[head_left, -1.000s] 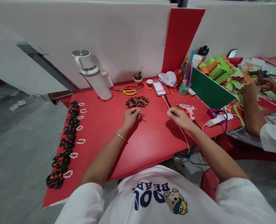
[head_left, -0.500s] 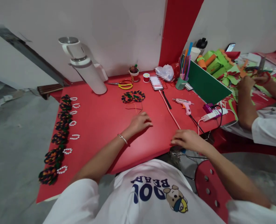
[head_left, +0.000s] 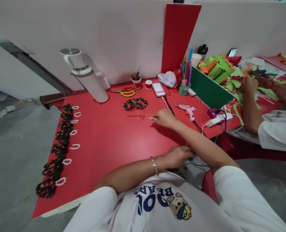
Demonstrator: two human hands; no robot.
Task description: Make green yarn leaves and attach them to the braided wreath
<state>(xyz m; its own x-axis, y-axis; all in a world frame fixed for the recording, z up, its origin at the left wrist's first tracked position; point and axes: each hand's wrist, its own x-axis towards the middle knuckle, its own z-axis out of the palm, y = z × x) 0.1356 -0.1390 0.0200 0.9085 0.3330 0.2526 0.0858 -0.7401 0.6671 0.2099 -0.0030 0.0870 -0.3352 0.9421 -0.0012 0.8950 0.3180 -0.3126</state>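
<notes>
My right hand reaches over the red table, its fingers stretched loosely to the left with nothing visible in them. Closest to it is a braided dark multicoloured yarn piece with green parts and a loose orange thread trailing on the table. My left hand, with a bracelet on its wrist, is at the table's front edge under my right forearm. Its fingers bend away and are partly hidden; a small blue thing shows beside them.
Yarn flowers and bead loops line the left edge. Behind are a tumbler, scissors, thread spool, phone and pen cup. A glue gun lies right; a co-worker's hands work beyond the green board.
My right hand has moved left and forward over the table. My left hand has moved right and back to the front edge, so my arms now cross. The view has shifted slightly.
</notes>
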